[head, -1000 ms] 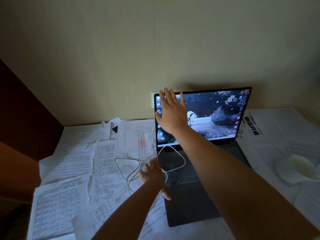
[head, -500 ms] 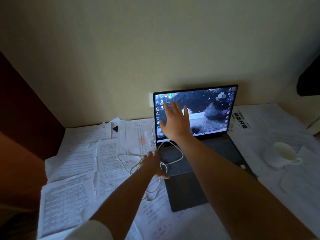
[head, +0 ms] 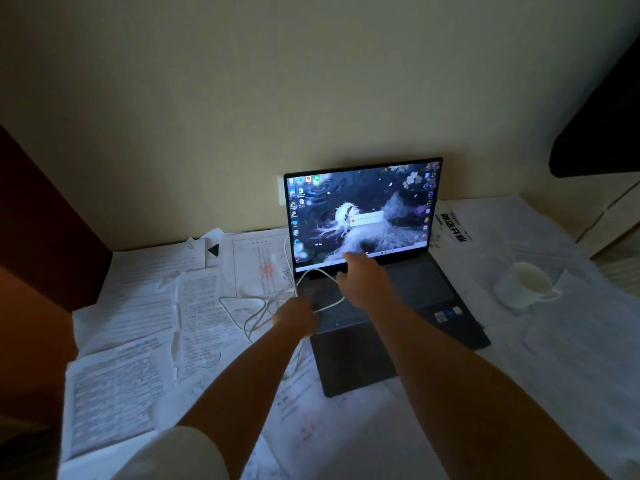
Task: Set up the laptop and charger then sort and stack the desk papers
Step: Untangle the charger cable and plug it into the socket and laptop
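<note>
Right hand (head: 363,282) dropped from laptop (head: 388,306) screen

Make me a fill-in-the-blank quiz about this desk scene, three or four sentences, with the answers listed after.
1. The laptop lid is ____, with its screen lit.
2. A white ____ stands on the papers to the right of the laptop.
3. The white cable loops over the papers and the laptop's ____ edge.
4. The left hand is at the cable, while the right hand is over the ____.

Answers: open; cup; left; keyboard
</note>
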Demonstrator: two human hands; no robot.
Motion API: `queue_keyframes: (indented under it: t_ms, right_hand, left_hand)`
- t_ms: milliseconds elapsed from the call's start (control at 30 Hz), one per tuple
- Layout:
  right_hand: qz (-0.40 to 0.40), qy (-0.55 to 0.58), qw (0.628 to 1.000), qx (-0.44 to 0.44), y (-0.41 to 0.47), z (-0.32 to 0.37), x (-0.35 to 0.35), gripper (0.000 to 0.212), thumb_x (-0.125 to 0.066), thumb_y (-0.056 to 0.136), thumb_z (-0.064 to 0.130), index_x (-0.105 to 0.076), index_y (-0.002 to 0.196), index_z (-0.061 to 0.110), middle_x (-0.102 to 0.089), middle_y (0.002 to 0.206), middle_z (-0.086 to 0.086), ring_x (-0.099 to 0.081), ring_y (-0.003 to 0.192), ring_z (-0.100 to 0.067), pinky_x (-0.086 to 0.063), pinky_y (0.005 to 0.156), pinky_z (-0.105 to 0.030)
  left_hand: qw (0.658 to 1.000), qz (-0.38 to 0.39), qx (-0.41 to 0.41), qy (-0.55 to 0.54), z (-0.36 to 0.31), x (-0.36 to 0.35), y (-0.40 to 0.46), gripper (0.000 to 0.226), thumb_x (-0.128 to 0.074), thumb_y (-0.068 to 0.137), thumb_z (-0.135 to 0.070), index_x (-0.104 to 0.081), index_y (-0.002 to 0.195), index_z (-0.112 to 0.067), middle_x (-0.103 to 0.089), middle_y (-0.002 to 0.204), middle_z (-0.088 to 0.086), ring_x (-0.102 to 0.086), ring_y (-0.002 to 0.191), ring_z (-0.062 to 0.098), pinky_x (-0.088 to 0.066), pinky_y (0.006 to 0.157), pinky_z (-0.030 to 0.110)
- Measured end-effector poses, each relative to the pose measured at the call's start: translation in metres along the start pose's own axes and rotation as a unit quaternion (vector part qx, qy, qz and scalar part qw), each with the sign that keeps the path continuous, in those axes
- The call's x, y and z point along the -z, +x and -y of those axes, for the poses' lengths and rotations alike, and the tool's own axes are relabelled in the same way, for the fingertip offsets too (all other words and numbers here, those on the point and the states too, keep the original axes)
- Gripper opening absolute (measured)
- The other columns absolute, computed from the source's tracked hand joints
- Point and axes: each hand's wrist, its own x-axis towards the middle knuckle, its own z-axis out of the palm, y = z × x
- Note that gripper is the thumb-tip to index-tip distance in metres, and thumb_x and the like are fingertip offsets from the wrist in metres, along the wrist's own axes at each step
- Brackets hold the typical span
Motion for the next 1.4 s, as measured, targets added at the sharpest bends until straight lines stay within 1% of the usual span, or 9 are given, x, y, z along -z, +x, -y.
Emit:
queue_keyframes:
  t_ms: [133,267,433,600,767,967,1200,1333,1400]
  right_hand:
    - [0.062,0.009,0.997,-0.044,-0.017,-0.052,-0.012,0.041,-0.05,0.092,0.027,-0.048,0.13,0.012,-0.048,0.133,-0.011,-0.046,0.125,-0.028,-0.039,0.102,-0.038]
    - [0.119,-0.027,0.991,-0.063,-0.035,-0.117,-0.022,0.046,-0.052,0.092,0.03,-0.044,0.134,0.015,-0.048,0.136,-0.01,-0.047,0.124,-0.028,-0.041,0.102,-0.039]
    - [0.116,-0.057,0.99,-0.056,-0.055,-0.174,-0.039,0.057,-0.048,0.094,0.039,-0.032,0.142,0.013,-0.034,0.145,-0.017,-0.036,0.132,-0.032,-0.035,0.107,-0.042]
    - [0.114,-0.081,0.985,-0.104,-0.067,-0.207,-0.05,0.064,-0.039,0.095,0.051,-0.02,0.149,0.022,-0.011,0.157,-0.017,-0.009,0.144,-0.036,-0.014,0.116,-0.047]
    - [0.089,-0.06,0.982,-0.156,-0.062,-0.227,-0.047,0.063,-0.043,0.092,0.053,-0.029,0.145,0.021,-0.013,0.154,-0.024,-0.014,0.141,-0.04,-0.016,0.115,-0.051]
    - [0.097,-0.044,0.978,-0.178,-0.056,-0.228,-0.043,0.075,-0.047,0.084,0.065,-0.03,0.144,0.023,-0.014,0.153,-0.024,-0.018,0.139,-0.042,-0.025,0.11,-0.054]
    - [0.089,-0.049,0.976,-0.19,-0.056,-0.233,-0.041,0.076,-0.046,0.08,0.069,-0.032,0.141,0.024,-0.036,0.136,-0.019,-0.033,0.126,-0.036,-0.038,0.096,-0.045]
    - [0.097,-0.062,0.975,-0.188,-0.057,-0.23,-0.041,0.08,-0.044,0.081,0.07,-0.028,0.144,0.023,-0.031,0.143,-0.02,-0.03,0.131,-0.037,-0.036,0.102,-0.047]
    - [0.1,-0.059,0.976,-0.183,-0.06,-0.223,-0.04,0.079,-0.044,0.084,0.066,-0.027,0.146,0.02,-0.025,0.148,-0.022,-0.024,0.136,-0.039,-0.03,0.109,-0.049]
  left_hand:
    - [0.998,0.007,0.056,0.0,-0.014,-0.014,-0.011,0.034,-0.048,0.092,-0.019,-0.056,0.122,-0.006,-0.059,0.126,0.012,-0.056,0.117,0.029,-0.048,0.096,0.036]
    - [0.989,0.023,0.138,-0.056,-0.034,-0.037,-0.033,0.051,-0.047,0.091,-0.015,-0.037,0.14,-0.006,-0.051,0.136,0.017,-0.048,0.127,0.031,-0.042,0.101,0.036]
    - [0.971,-0.031,0.218,-0.096,-0.059,-0.065,-0.048,0.058,-0.05,0.089,-0.023,-0.033,0.143,-0.012,-0.05,0.135,0.018,-0.048,0.125,0.035,-0.043,0.102,0.043]
    - [0.944,-0.073,0.292,-0.133,-0.084,-0.08,-0.059,0.059,-0.048,0.093,-0.024,-0.024,0.146,-0.01,-0.033,0.144,0.021,-0.03,0.135,0.037,-0.032,0.107,0.045]
    - [0.908,-0.114,0.352,-0.195,-0.098,-0.082,-0.054,0.052,-0.043,0.091,-0.018,-0.033,0.142,-0.012,-0.032,0.145,0.017,-0.027,0.135,0.034,-0.032,0.106,0.047]
    - [0.892,-0.125,0.368,-0.23,-0.092,-0.079,-0.046,0.052,-0.041,0.089,-0.017,-0.037,0.141,-0.01,-0.038,0.144,0.019,-0.031,0.133,0.037,-0.032,0.106,0.046]
    - [0.909,-0.127,0.345,-0.195,-0.087,-0.083,-0.044,0.055,-0.042,0.087,-0.017,-0.035,0.141,-0.011,-0.042,0.141,0.018,-0.032,0.132,0.038,-0.034,0.105,0.047]
    - [0.923,-0.107,0.333,-0.16,-0.095,-0.085,-0.049,0.058,-0.042,0.092,-0.024,-0.024,0.147,-0.019,-0.033,0.146,0.018,-0.024,0.136,0.036,-0.031,0.105,0.049]
    - [0.932,-0.098,0.318,-0.145,-0.096,-0.086,-0.051,0.063,-0.041,0.094,-0.026,-0.016,0.151,-0.021,-0.029,0.148,0.019,-0.023,0.137,0.037,-0.03,0.106,0.051]
